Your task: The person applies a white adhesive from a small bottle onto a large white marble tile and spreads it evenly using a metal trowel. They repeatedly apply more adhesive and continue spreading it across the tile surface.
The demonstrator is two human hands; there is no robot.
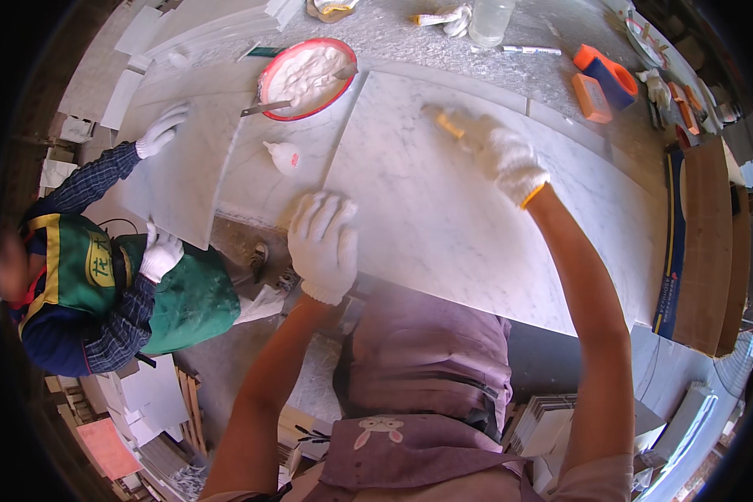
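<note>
A white marble slab with faint grey veins lies in front of me. My left hand, in a white knit glove, is closed over the slab's near left edge with the fingers bent. Over the upper part of the slab, my gloved right hand is closed around a bunched white cloth with a yellow edge. Motion blurs this cloth, which looks like a spare work glove. Left of the slab are a small white squeeze bottle and a red-rimmed bowl of white paste with a scraper across its rim.
At the left, a co-worker in a green apron holds another marble slab with gloved hands. Beyond my slab lie a marker, an orange block, an orange-and-blue tool and a clear container. A cardboard box stands at the right.
</note>
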